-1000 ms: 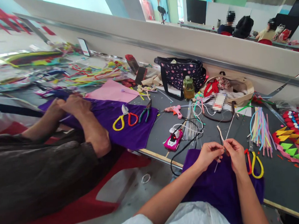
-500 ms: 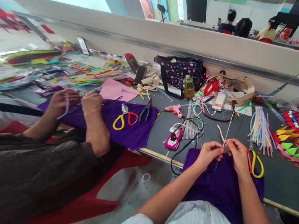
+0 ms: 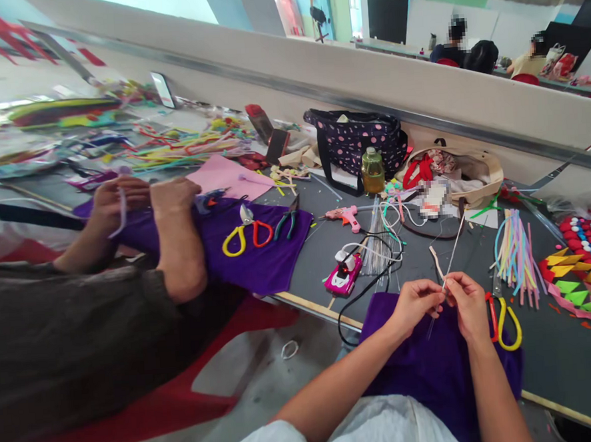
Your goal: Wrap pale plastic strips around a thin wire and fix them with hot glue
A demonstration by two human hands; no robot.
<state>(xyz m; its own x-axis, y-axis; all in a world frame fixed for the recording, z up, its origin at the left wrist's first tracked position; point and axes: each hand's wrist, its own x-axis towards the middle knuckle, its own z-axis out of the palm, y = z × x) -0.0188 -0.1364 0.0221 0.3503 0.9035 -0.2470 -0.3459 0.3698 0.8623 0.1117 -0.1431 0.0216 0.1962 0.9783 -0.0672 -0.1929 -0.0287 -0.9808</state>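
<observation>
Above the purple cloth, my left hand and my right hand are pinched close together on a thin pale stem. The stem slants up to the right past my fingers, and its fine lower ends come out below them. From the same pinch a short cream strip sticks up; how it joins the stem is hidden by my fingertips. Both hands are closed, thumbs against fingers. Beside my right wrist lie scissors with one red and one yellow handle.
Pastel sticks lie at right, near a folded-paper piece. A pink glue gun, a magenta power strip with cords and a bottle stand ahead. At left, a co-worker's hands work over another purple cloth.
My hands stay pinched on the stem, with only a slight shift of fingers. The co-worker's hands have moved a little left, and a blue tool beside them shows more.
</observation>
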